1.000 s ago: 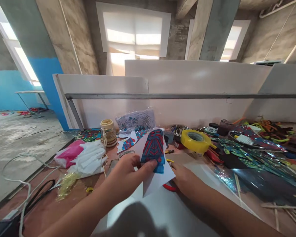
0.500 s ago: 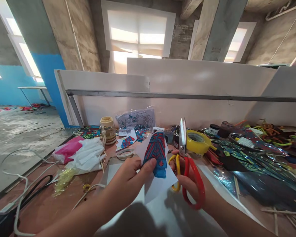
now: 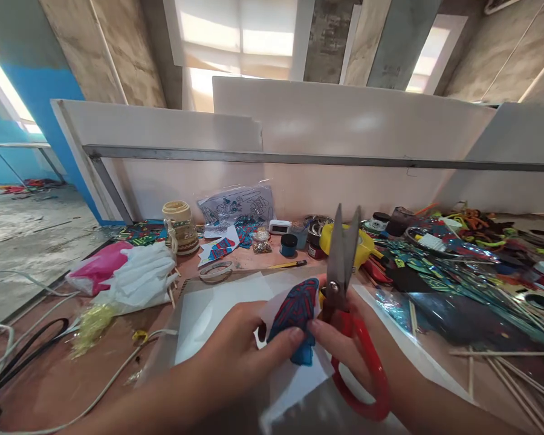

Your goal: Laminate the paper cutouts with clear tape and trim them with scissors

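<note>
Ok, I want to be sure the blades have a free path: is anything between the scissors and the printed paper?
Nothing visible does. The scissors in the right hand stand open, tips up, right beside the printed paper pinched in the left hand; no other thing sits between them.

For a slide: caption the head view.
Left hand pinches a blue-and-red paper cutout; right hand holds open red-handled steel scissors.
</note>
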Demonstrator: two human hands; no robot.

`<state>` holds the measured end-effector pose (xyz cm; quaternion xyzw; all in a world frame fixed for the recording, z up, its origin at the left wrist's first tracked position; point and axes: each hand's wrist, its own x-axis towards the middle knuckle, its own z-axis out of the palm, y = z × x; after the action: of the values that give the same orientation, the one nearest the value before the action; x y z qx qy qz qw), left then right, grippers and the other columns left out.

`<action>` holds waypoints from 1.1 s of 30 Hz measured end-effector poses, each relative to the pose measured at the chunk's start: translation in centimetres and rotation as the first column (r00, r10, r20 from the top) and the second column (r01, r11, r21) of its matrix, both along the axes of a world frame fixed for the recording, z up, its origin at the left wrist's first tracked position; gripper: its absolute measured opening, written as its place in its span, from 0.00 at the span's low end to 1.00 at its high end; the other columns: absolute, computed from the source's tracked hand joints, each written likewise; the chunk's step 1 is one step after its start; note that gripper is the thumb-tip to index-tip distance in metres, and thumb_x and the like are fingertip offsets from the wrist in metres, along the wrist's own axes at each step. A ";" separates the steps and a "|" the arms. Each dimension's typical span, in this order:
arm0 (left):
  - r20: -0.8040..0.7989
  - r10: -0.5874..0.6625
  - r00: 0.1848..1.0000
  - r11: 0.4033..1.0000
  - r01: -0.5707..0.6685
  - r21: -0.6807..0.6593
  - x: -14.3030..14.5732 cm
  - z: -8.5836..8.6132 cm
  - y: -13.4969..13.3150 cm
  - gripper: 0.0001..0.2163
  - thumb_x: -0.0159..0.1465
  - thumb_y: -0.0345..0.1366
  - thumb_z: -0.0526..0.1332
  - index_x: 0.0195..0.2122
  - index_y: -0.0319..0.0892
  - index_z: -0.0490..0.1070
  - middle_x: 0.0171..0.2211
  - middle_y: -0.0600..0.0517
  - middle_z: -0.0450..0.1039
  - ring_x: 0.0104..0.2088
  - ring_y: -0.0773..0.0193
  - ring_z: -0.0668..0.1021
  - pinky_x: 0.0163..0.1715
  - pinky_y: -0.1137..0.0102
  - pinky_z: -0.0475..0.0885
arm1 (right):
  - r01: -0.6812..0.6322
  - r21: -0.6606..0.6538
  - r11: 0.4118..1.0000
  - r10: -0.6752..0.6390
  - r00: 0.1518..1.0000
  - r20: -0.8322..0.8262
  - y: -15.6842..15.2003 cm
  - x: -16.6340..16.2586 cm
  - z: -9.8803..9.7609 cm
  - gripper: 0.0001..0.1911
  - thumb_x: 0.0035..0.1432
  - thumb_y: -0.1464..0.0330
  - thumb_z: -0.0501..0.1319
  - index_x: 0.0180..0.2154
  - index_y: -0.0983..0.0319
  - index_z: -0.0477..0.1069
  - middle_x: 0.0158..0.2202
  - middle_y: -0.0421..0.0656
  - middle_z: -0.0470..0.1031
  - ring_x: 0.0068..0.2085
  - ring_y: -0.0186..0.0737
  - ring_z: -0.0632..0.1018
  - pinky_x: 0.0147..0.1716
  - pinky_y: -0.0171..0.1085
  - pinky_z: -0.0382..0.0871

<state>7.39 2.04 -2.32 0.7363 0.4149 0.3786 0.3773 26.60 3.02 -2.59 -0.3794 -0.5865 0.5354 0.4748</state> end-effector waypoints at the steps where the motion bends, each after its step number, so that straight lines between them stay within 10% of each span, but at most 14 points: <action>1: -0.007 -0.042 0.999 0.999 0.042 0.011 -0.2 0.2 0.0 0.15 0.67 0.48 0.59 0.31 0.44 0.75 0.27 0.54 0.74 0.30 0.63 0.73 0.31 0.72 0.69 | -0.021 0.017 1.000 0.020 1.000 0.012 -0.1 0.0 0.0 0.25 0.52 0.54 0.73 0.49 0.53 0.72 0.41 0.45 0.79 0.42 0.49 0.80 0.44 0.48 0.77; 16: 0.303 0.201 0.931 0.979 -0.205 -0.020 -1.7 1.9 0.5 0.12 0.65 0.47 0.60 0.32 0.44 0.70 0.29 0.52 0.76 0.30 0.61 0.77 0.31 0.70 0.76 | -0.314 0.059 0.948 0.313 0.949 0.022 0.3 -0.8 -3.1 0.38 0.54 0.32 0.56 0.45 0.58 0.69 0.26 0.37 0.65 0.23 0.35 0.63 0.24 0.36 0.52; 33: 0.275 0.047 0.960 0.994 -0.016 -0.112 -1.1 2.4 -0.2 0.12 0.67 0.41 0.58 0.26 0.43 0.68 0.25 0.56 0.71 0.27 0.65 0.72 0.30 0.74 0.72 | -0.359 0.028 0.933 0.358 0.932 0.053 -0.9 -1.1 -2.5 0.44 0.50 0.30 0.56 0.47 0.61 0.72 0.28 0.35 0.57 0.26 0.32 0.55 0.25 0.35 0.47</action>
<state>6.25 1.89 0.04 0.6476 0.3895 0.4608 0.4653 25.53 2.15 -5.13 -0.2696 -0.6667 0.5930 0.3623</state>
